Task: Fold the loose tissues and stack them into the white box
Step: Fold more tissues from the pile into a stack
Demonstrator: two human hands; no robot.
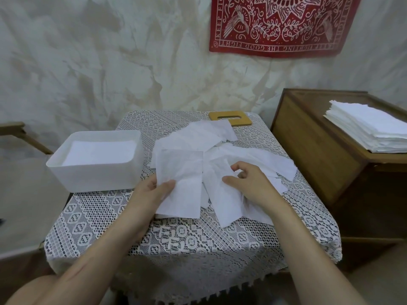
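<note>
A heap of loose white tissues (198,146) lies spread over the middle of the lace-covered table (176,236). My left hand (152,192) pinches the left edge of one flat tissue (182,190) at the near side of the heap, thumb on top. My right hand (248,183) rests on the heap to the right, fingers curled and pinching at a crumpled tissue (220,170). The white box (97,172) stands at the table's left, open, with folded tissues (99,151) stacked inside it.
A wooden lid with a slot (231,118) lies at the table's far edge, partly under a tissue. A wooden cabinet (319,150) stands to the right with a tall stack of white tissues (372,130) on top. A red cloth (279,25) hangs on the wall.
</note>
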